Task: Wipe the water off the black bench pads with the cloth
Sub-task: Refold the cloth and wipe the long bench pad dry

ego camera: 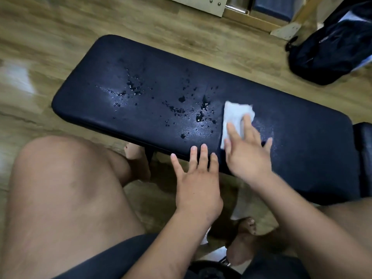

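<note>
— Black bench pad [141, 73], near edge: left hand [196, 178] flat, fingers straight, tips on the pad.
— Right hand?
— Right hand [247, 156] spread wide, fingers pressing the white cloth [234, 115] onto the pad, right of centre.
— Water?
— Water drops [181, 109] just left of the cloth, unwiped. Dark backpack [330, 49] on the floor beyond.

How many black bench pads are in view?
2. The long wet pad spans the middle, under the cloth. The second pad sits past its right end, cut off by the frame edge; more may lie out of view.
</note>
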Motion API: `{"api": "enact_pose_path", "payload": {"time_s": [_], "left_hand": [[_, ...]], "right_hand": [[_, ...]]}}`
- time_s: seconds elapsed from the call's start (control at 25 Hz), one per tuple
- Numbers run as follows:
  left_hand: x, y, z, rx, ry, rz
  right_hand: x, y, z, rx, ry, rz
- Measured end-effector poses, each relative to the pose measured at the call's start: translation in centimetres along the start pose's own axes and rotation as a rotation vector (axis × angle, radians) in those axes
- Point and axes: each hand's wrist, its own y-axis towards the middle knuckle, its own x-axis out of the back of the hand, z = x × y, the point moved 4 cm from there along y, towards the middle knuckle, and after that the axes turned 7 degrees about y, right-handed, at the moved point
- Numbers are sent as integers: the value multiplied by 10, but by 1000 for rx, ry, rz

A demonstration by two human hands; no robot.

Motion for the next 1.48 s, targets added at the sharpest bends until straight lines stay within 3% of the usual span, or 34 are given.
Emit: {"api": "enact_pose_path", "payload": {"time_s": [0.12,0.24,0.6,0.88,1.0,1.2,1.36,1.48], "left_hand": [[1,0,0,9,6,-9],[2,0,-3,19,26,0],[3,14,-29,117,154,77],[-3,13,-30,122,200,74],[-5,13,-30,126,198,60],[-6,15,-33,122,205,65],[-7,16,-27,127,205,71],[-3,16,-26,118,199,66]], "right_hand": [[17,99,-9,-49,-27,5],[30,134,-12,-27,15,49],[-3,-28,-42,58,37,9],[21,-80,-215,-350,130,-113],[30,-96,-251,-472,167,-160],[24,-82,-167,-409,172,-186],[-2,-52,-35,-8,110,-125],[-20,-36,-1,190,113,-57]]}}
